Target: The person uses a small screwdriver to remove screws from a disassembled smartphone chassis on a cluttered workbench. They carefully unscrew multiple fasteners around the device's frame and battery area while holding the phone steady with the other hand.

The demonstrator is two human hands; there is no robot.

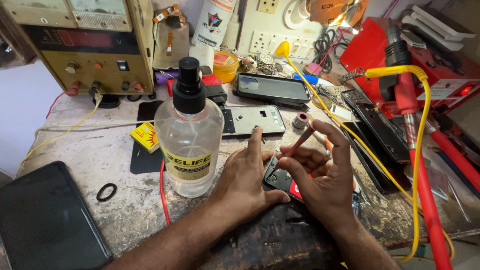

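My left hand (245, 175) rests on the worn workbench, its fingers steadying a small opened black phone (281, 181) with a red patch inside. My right hand (322, 175) grips a thin reddish brush-like tool (301, 141) and holds its lower end against the phone's upper edge. Just left of my left hand stands a clear plastic spray bottle (189, 130) with a black pump top and a yellow label. Most of the phone is hidden under my hands.
Behind the hands lie a silver phone frame (252, 120) and a black phone (272, 87). A bench power supply (85, 47) stands at back left, a red station (440, 75) at right with yellow and red cables. A dark tablet (47, 220) lies front left beside a small black ring (106, 192).
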